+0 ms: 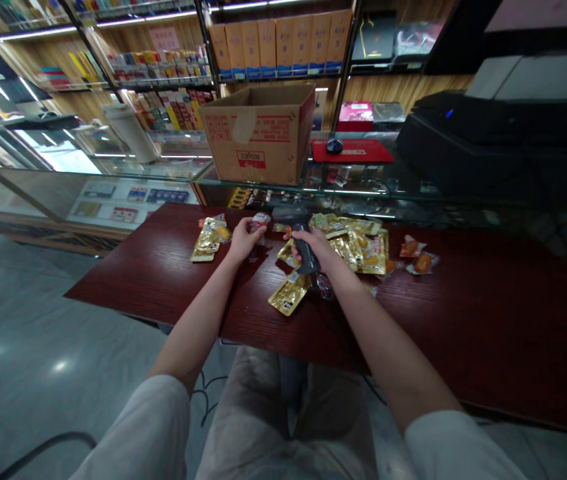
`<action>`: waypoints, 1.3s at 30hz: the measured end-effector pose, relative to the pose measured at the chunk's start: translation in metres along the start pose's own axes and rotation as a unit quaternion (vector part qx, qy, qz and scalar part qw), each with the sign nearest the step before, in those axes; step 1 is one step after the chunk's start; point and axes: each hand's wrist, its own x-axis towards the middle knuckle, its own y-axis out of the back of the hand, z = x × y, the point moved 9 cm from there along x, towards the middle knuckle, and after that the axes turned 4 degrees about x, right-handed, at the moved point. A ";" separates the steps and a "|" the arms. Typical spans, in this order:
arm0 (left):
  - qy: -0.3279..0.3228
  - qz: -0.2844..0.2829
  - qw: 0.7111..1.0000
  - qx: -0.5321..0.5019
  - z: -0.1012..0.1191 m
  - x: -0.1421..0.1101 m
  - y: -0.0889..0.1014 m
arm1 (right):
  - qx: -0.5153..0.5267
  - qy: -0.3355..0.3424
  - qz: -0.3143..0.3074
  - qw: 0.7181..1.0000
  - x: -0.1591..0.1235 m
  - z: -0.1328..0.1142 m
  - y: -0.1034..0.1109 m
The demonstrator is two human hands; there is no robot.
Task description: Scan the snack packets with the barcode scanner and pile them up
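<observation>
My left hand [243, 239] is closed on a small snack packet [260, 221], held just above the dark red table [463, 300]. My right hand [316, 245] grips a dark handheld barcode scanner [297, 230], whose head points toward that packet. A small pile of gold packets [208, 239] lies left of my left hand. A larger pile of gold packets [358, 243] lies right of my right hand. More gold packets [290, 293] sit on the table just in front of my right wrist.
Two orange snack packets [416, 257] lie at the right of the pile. Behind the table runs a glass counter [163, 173] with an open cardboard box [258, 133], a red mat with a mouse [350, 150] and a black machine [488, 133]. Shelves of goods fill the back wall.
</observation>
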 end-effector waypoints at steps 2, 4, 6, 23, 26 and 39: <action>0.001 -0.005 1.000 -0.011 -0.004 0.003 0.003 | 0.010 0.000 -0.008 1.000 0.002 0.006 -0.003; -0.004 -0.031 0.999 -0.021 -0.004 0.004 0.005 | 0.026 0.004 -0.014 1.000 0.001 0.010 -0.004; -0.012 -0.057 0.998 -0.015 -0.002 0.003 0.006 | 0.033 0.008 -0.025 0.999 -0.002 0.012 -0.003; -0.038 -0.066 0.978 0.193 0.004 0.001 0.010 | 0.050 -0.002 -0.055 0.997 -0.004 0.013 -0.003; -0.013 0.015 0.935 0.354 0.007 -0.002 0.035 | 0.053 -0.009 -0.059 0.997 -0.005 0.013 -0.002; 0.000 -0.007 0.840 0.542 0.012 -0.016 0.045 | 0.076 0.043 -0.033 0.996 -0.005 -0.005 0.011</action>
